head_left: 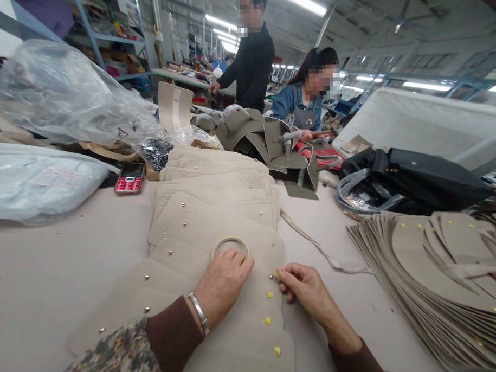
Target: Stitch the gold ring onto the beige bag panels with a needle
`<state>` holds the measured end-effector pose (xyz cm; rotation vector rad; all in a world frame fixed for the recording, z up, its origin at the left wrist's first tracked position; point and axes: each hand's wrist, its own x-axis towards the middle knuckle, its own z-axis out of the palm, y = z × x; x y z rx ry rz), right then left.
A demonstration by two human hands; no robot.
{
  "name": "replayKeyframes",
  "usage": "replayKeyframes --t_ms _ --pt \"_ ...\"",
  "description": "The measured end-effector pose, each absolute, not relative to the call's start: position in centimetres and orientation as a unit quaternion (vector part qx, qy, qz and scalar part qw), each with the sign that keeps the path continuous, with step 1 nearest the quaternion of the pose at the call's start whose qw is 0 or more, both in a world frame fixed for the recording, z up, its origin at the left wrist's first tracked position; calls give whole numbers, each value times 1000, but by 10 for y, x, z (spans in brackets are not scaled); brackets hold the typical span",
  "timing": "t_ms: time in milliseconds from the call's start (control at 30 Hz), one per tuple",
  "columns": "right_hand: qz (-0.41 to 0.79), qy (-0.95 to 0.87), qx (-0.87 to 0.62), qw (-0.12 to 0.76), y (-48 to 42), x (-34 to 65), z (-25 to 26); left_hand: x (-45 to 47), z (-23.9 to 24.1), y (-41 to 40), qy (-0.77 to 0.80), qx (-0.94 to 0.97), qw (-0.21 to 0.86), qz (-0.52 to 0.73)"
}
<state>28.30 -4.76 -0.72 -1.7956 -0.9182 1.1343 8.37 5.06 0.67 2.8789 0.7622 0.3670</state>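
1. Beige panels are laid in one long overlapping row on the pale surface, directly under and in front of both hands.
2. Small metal studs are set along both sides of the row. On the nearest panels, three yellow bits are seen down the right side, while bare studs are seen down the left.
3. A yellow-edged tape roll is partly covered by the left hand, which is placed over the middle of the row (a silvery bracelet is worn at its wrist). The left fingers are curled, but their tips are hidden, so it cannot be told whether the roll is gripped.
4. A yellow piece is pinched between the fingers of the right hand, held just beside a stud at the row's right edge.
5. To the right, a thin strip is stretched toward a fanned stack of similar panels, on which more yellow spots are visible.
6. Farther back, a red-keyed phone is placed left of the row, and a black bag is set to the right. Olive pieces are heaped between them, with two people seen beyond.
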Motion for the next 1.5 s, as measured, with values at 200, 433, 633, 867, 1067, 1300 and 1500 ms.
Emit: replayKeyframes --t_ms 200,433,633,867,1067,1300,1500 --pt "452 -368 -734 348 -42 278 -6 83 -2 49 259 954 100 118" --pt "436 -425 -739 287 -41 277 -3 82 -6 44 248 951 135 125" --pt "319 -541 -749 212 -38 269 11 82 -7 43 258 948 138 122" --pt "247 -593 -750 156 -42 271 10 82 -7 43 255 950 132 123" --pt "161 -622 -732 228 -65 277 4 81 -7 43 259 949 125 127" --pt "108 -639 -743 170 -63 258 -2 80 -8 43 258 947 129 140" --pt "154 -606 -760 175 -46 254 5 81 0 43 251 950 130 130"
